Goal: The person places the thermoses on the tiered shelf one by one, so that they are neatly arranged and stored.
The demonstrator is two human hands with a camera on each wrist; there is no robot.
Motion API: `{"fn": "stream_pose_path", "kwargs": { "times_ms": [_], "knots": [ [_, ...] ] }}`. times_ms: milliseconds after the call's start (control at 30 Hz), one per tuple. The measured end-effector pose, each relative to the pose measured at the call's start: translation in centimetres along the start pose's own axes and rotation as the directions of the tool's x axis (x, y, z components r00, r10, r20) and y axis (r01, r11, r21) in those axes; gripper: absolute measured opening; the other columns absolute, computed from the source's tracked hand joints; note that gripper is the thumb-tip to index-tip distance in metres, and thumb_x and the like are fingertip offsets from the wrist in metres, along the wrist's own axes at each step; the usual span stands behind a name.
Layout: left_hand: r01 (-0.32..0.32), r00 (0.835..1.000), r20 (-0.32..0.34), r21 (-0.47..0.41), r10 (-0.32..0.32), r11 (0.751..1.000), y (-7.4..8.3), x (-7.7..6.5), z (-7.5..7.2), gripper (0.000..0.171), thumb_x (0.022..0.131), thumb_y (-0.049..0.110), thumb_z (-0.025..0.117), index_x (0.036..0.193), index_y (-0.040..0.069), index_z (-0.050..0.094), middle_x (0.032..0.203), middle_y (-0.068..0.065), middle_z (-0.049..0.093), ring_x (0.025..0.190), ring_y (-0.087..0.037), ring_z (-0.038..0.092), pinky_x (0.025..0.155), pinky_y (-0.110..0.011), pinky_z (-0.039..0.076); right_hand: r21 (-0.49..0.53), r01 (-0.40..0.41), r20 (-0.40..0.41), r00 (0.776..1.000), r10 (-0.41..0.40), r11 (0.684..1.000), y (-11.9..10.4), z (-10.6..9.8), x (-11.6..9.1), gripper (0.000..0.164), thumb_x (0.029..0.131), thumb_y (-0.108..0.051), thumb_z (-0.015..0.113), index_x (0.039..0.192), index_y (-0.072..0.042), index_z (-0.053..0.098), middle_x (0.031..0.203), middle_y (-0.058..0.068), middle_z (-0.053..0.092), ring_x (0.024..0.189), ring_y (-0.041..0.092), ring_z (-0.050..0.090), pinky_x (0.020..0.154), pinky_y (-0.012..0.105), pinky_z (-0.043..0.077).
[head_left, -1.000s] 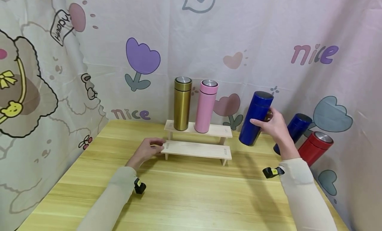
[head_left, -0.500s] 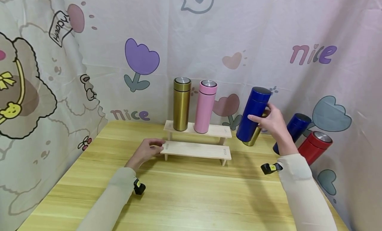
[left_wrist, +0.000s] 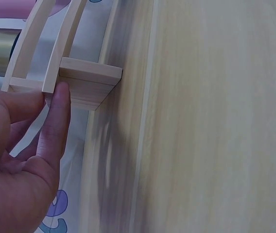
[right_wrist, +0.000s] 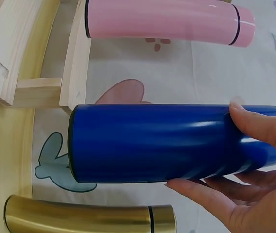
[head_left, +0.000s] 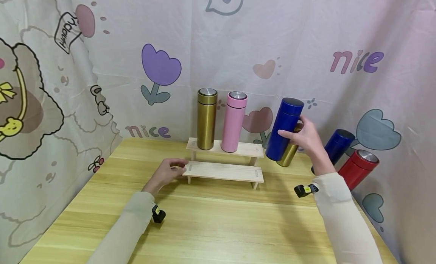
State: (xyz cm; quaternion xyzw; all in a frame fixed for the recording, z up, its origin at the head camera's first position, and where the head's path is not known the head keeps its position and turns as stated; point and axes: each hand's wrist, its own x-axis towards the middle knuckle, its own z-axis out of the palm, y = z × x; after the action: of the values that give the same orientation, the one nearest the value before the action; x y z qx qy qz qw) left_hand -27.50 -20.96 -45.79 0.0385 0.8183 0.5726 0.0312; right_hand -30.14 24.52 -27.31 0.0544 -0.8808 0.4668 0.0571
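Note:
My right hand (head_left: pixel 304 135) grips a blue thermos (head_left: pixel 285 128), thumb on one side and fingers round the other. The bottle tilts slightly and is held up off the table, right of the two-tier wooden stand (head_left: pixel 221 171). At the stand's left end, my left hand (head_left: pixel 167 172) pinches the lower board between thumb and fingers, as the left wrist view shows. A gold thermos (head_left: pixel 206 120) and a pink thermos (head_left: pixel 234 122) stand side by side on the upper tier. Behind the held bottle, a second gold thermos (head_left: pixel 287 155) is partly hidden; the right wrist view shows its side.
Farther right, another blue thermos (head_left: pixel 337 146) and a red thermos (head_left: pixel 359 168) stand on the wooden table (head_left: pixel 211 226), partly covered by my right arm. A printed curtain (head_left: pixel 218 48) hangs along the back and sides.
My right hand has carried the blue thermos left and a little up, toward the stand, uncovering more of the gold thermos behind it. My left hand has stayed at the stand's end.

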Motion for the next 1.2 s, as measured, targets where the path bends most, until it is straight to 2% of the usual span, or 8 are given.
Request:
{"fn": "stream_pose_path", "kwargs": {
  "times_ms": [200, 500, 700, 1033, 1200],
  "knots": [
    [0.000, 1.000, 0.005, -0.004, 0.000, 1.000, -0.1, 0.0, 0.0, 0.036, 0.099, 0.006, 0.066, 0.135, -0.003, 0.065, 0.132, -0.026, 0.063, 0.090, -0.013, 0.069, 0.081, -0.031, 0.064, 0.014, -0.004, -0.001, 1.000, 0.004, 1.000, -0.3, 0.2, 0.2, 0.098, 0.092, -0.036, 0.079, 0.165, -0.013, 0.019, 0.159, 0.028, 0.041, 0.139, 0.048, 0.049, 0.107, 0.065, 0.051],
    [0.015, 1.000, 0.011, 0.011, -0.015, 1.000, -0.3, 0.3, 0.0, 0.035, 0.099, 0.002, 0.063, 0.134, -0.006, 0.064, 0.132, -0.029, 0.062, 0.091, -0.014, 0.068, 0.081, -0.031, 0.064, 0.045, 0.038, 0.010, 0.999, -0.038, 0.998, -0.9, 0.6, 0.4, 0.095, 0.091, -0.030, 0.080, 0.163, -0.011, 0.022, 0.157, 0.029, 0.044, 0.138, 0.048, 0.051, 0.102, 0.062, 0.054],
    [0.001, 1.000, 0.006, 0.010, -0.001, 1.000, -0.4, 0.3, 0.0, 0.036, 0.099, 0.005, 0.065, 0.134, -0.004, 0.065, 0.133, -0.027, 0.063, 0.092, -0.013, 0.068, 0.080, -0.027, 0.063, 0.033, 0.050, 0.009, 0.999, -0.050, 0.998, -1.4, 1.0, 0.6, 0.093, 0.091, -0.030, 0.080, 0.162, -0.009, 0.025, 0.154, 0.029, 0.047, 0.134, 0.047, 0.054, 0.099, 0.061, 0.056],
    [0.004, 1.000, 0.012, -0.009, -0.004, 1.000, -0.3, 0.3, 0.0, 0.037, 0.099, 0.005, 0.065, 0.135, -0.003, 0.064, 0.133, -0.026, 0.062, 0.094, -0.014, 0.070, 0.086, -0.035, 0.064, 0.044, 0.039, 0.019, 0.999, -0.040, 0.998, -1.9, 1.5, 1.0, 0.094, 0.090, -0.031, 0.081, 0.162, -0.010, 0.024, 0.154, 0.028, 0.048, 0.135, 0.045, 0.055, 0.100, 0.061, 0.056],
    [-0.011, 1.000, 0.008, 0.003, 0.011, 1.000, -0.3, 0.2, -0.1, 0.035, 0.099, 0.004, 0.066, 0.133, -0.003, 0.065, 0.132, -0.026, 0.063, 0.095, -0.015, 0.070, 0.085, -0.031, 0.064, 0.057, 0.044, 0.023, 0.999, -0.045, 0.997, -2.2, 1.8, 1.1, 0.094, 0.090, -0.030, 0.081, 0.162, -0.010, 0.024, 0.155, 0.028, 0.047, 0.136, 0.046, 0.054, 0.101, 0.062, 0.055]
  ]
}}
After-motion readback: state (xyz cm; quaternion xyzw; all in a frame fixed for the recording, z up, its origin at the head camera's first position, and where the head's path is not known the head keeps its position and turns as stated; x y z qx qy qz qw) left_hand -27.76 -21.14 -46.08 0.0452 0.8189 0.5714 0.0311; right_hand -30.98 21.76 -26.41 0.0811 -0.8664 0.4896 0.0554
